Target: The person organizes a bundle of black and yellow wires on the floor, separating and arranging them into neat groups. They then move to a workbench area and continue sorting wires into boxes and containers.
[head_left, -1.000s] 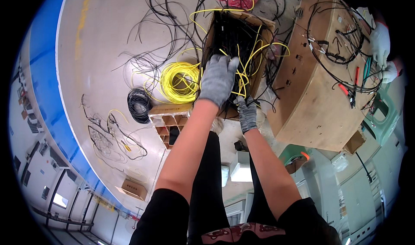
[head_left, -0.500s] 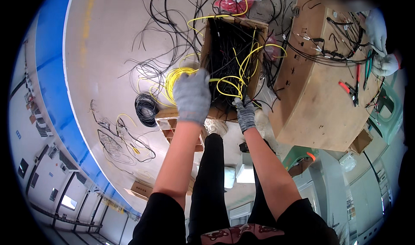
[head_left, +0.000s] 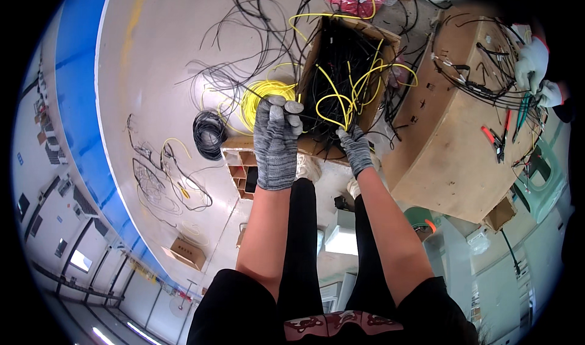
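My right hand, in a grey striped knit glove, pinches the gathered lower ends of several yellow cables at the near side of a cardboard box. Their loops rise over black cables that fill the box. My left hand, gloved the same way, is beside the box's left wall. Its fingers are bent and apart, with nothing visible in them. Just beyond it lies a coil of yellow cable, partly hidden by the hand. A smaller coil of black cable rests left of that.
Loose black wires spread over the floor at left. A large cardboard box at right bears a wire harness and red-handled pliers. Another person's gloved hands work there. A divided carton stands near my feet.
My left hand has turned over, and the yellow cable that ran from it toward the right no longer shows there. My right hand keeps its pinch. The view has shifted slightly.
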{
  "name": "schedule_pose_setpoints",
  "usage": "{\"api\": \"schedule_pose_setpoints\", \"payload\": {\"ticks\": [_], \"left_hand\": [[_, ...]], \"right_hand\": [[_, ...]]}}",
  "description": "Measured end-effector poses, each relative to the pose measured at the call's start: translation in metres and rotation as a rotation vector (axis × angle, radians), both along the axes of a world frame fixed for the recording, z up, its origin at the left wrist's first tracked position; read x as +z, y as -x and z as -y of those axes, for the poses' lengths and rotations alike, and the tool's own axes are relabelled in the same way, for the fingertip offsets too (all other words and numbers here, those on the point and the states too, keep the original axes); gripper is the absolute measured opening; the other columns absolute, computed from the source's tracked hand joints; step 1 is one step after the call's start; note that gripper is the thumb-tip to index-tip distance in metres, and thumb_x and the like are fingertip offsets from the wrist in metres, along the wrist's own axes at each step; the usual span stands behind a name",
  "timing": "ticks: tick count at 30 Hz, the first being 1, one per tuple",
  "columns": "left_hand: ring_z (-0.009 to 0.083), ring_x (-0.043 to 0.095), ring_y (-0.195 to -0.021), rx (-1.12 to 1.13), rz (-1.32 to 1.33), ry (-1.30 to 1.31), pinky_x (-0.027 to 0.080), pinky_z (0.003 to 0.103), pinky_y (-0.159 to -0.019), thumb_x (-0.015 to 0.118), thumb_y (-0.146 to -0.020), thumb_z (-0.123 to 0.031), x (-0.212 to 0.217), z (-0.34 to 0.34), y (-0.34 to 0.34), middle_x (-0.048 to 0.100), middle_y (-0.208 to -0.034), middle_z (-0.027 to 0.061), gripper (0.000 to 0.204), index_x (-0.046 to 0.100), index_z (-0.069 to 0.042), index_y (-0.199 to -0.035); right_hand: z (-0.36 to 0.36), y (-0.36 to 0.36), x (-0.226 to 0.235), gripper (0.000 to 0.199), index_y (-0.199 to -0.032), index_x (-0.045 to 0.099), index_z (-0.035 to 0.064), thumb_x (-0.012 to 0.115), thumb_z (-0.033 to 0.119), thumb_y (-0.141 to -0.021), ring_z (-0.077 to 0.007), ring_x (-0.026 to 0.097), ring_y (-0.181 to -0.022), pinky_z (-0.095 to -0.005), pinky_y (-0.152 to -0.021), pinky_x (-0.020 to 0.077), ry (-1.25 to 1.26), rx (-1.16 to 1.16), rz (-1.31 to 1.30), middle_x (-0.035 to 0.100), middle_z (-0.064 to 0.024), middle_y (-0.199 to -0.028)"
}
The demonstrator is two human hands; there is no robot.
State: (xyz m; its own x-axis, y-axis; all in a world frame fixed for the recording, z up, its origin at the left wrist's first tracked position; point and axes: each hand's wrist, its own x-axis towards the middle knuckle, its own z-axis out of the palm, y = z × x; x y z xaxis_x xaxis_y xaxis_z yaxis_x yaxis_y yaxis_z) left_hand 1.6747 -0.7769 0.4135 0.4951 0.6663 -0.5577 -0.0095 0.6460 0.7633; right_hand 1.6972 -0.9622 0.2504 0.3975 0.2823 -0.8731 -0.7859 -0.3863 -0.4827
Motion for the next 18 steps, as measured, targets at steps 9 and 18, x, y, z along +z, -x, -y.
{"api": "schedule_pose_setpoints", "payload": {"ticks": [9, 18], "left_hand": [[0.0042, 0.045, -0.065, 0.088, -0.301, -0.049, 0.038, 0.017, -0.06, 0.053, -0.092, -0.017, -0.028, 0.072, 0.09, 0.06, -0.088, 0.0013, 0.016, 0.055, -0.005, -0.102], [0.0085, 0.051, -0.079, 0.121, -0.318, -0.036, 0.043, 0.023, -0.075, 0.051, -0.092, -0.011, -0.086, 0.119, 0.108, 0.058, -0.09, 0.0026, 0.016, 0.053, -0.004, -0.106]], "right_hand": [[0.035, -0.03, 0.099, 0.05, -0.118, 0.053, 0.0025, 0.073, 0.02, -0.075, -0.0153, 0.058, -0.086, -0.0291, -0.079, 0.0472, 0.249, 0.668, 0.259, 0.063, -0.0099, -0.1], [-0.144, -0.071, 0.129, 0.03, -0.105, 0.057, 0.0009, 0.06, 0.025, -0.087, -0.0075, 0.055, -0.063, -0.0221, -0.057, 0.0445, -0.053, 0.283, 0.249, 0.06, -0.0024, -0.078]]}}
